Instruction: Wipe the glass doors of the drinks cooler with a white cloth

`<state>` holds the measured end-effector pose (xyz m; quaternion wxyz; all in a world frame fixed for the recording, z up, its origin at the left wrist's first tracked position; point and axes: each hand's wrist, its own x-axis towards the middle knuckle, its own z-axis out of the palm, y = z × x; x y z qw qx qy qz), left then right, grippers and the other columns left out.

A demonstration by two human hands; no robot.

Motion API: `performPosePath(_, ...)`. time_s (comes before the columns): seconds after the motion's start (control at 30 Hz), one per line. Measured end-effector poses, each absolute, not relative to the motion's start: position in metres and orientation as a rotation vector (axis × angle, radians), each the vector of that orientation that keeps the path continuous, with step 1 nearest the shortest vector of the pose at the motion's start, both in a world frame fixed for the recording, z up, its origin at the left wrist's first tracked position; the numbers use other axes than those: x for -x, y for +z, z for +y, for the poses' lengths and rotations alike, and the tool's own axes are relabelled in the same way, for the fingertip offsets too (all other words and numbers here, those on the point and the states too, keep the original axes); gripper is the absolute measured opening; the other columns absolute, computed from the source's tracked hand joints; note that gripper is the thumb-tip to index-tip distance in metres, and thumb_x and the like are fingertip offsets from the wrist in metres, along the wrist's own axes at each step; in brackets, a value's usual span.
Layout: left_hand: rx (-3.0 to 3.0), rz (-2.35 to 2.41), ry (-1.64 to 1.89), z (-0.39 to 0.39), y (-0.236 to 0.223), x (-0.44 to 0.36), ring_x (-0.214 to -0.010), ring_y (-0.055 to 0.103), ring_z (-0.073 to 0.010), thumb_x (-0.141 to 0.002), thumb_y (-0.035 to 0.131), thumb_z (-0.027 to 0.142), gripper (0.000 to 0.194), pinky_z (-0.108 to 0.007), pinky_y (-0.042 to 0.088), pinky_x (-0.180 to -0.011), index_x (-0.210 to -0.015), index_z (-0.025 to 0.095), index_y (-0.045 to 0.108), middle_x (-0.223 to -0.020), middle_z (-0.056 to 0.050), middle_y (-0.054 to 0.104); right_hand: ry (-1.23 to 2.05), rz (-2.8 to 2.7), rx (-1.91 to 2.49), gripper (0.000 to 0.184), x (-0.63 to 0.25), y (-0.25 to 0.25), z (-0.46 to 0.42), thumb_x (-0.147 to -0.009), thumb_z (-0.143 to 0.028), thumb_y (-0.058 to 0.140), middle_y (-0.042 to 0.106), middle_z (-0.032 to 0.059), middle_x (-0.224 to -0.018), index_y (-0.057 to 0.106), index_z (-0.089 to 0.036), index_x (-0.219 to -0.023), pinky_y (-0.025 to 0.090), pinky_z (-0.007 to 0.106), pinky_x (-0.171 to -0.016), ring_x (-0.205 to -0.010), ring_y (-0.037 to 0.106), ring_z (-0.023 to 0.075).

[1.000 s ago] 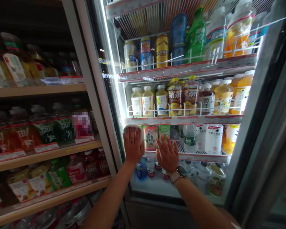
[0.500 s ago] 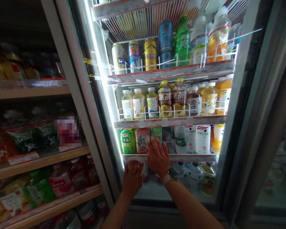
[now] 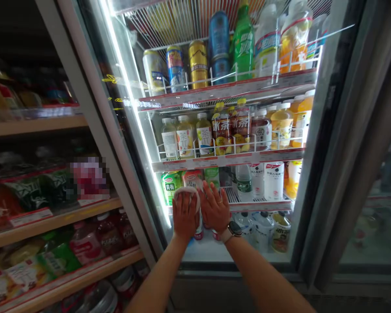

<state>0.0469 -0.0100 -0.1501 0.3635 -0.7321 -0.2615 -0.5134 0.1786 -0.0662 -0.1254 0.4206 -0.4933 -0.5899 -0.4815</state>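
My left hand presses a white cloth flat against the glass door of a lit drinks fridge. The cloth's pale edge shows above and beside the fingers; the rest is hidden under the palm. Just to the right, my right hand lies on the glass with its fingers stretched upward, a ring on one finger and a watch at the wrist. Behind the hands, through the glass, stand a green carton and a reddish carton, partly covered.
Inside the fridge, shelves hold cans, tea bottles and white bottles. A metal door frame runs along the right. Open wooden shelves with more bottles stand at the left.
My left hand has slid upward on the glass with the cloth, to about the right hand's height. The right hand stays nearly in place. The view has shifted slightly.
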Motion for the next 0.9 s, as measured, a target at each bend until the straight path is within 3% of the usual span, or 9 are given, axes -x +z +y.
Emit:
performPosePath(0.23, 2.013, -0.620, -1.150, -0.012, -0.217, -0.013, -0.147, 0.028, -0.0266, -0.088, 0.052, 0.021, 0.047, -0.048, 0.018, -0.123, -0.134, 0.023, 0.057, -0.132, -0.010, 0.063, -1.207, -1.502, 1.243, 0.056, -0.179, -0.125, -0.066, -0.090, -0.026, 0.050, 0.048, 0.0080, -0.150, 0.047, -0.024, -0.146, 0.010, 0.045, -0.123, -0.148, 0.029, 0.0234)
performPosePath(0.33, 2.020, -0.587, -1.129, -0.007, -0.196, -0.010, -0.147, 0.028, -0.0254, -0.089, 0.051, 0.022, 0.050, -0.048, 0.014, -0.124, -0.139, 0.024, 0.054, -0.138, -0.009, 0.060, -1.223, -1.491, 1.231, 0.057, -0.178, -0.125, -0.064, -0.089, -0.027, 0.052, 0.049, 0.0089, -0.149, 0.046, -0.023, -0.146, 0.010, 0.046, -0.123, -0.148, 0.029, 0.0243)
performPosePath(0.5, 1.965, -0.673, -1.237, -0.005, -0.106, -0.026, -0.150, 0.019, -0.0299, -0.092, 0.048, 0.025, 0.061, -0.054, 0.013, -0.122, -0.151, 0.018, 0.034, -0.155, -0.015, 0.039, -1.196, -1.606, 1.262, 0.061, -0.187, -0.116, -0.077, -0.090, -0.021, 0.047, 0.046, 0.0084, -0.152, 0.040, -0.021, -0.150, 0.010, 0.045, -0.123, -0.146, 0.032, 0.0231)
performPosePath(0.63, 1.898, -0.633, -1.381, -0.008, -0.053, -0.052, -0.151, 0.016, -0.0298, -0.094, 0.047, 0.029, 0.062, -0.054, 0.011, -0.122, -0.152, 0.016, 0.030, -0.158, -0.016, 0.032, -1.212, -1.747, 1.280, 0.061, -0.213, -0.098, -0.099, -0.092, -0.017, 0.043, 0.041, 0.0060, -0.155, 0.034, -0.021, -0.152, 0.004, 0.044, -0.124, -0.147, 0.030, 0.0195)
performPosePath(0.77, 1.842, -0.616, -1.491, -0.018, -0.049, -0.083, -0.151, 0.015, -0.0281, -0.094, 0.047, 0.029, 0.059, -0.052, 0.009, -0.123, -0.151, 0.016, 0.035, -0.156, -0.015, 0.036, -1.239, -1.555, 1.327, 0.058, -0.239, -0.087, -0.107, -0.095, -0.021, 0.043, 0.043, 0.0096, -0.153, 0.033, -0.017, -0.152, 0.006, 0.045, -0.124, -0.148, 0.029, 0.0216)
performPosePath(0.9, 1.917, -0.571, -1.415, -0.028, -0.084, -0.102, -0.150, 0.022, -0.0259, -0.093, 0.047, 0.028, 0.054, -0.050, 0.010, -0.123, -0.147, 0.020, 0.043, -0.149, -0.011, 0.048, -1.314, -1.527, 1.285, 0.059, -0.248, -0.092, -0.100, -0.095, -0.022, 0.042, 0.045, 0.0118, -0.151, 0.033, -0.015, -0.152, 0.011, 0.045, -0.124, -0.148, 0.028, 0.0227)
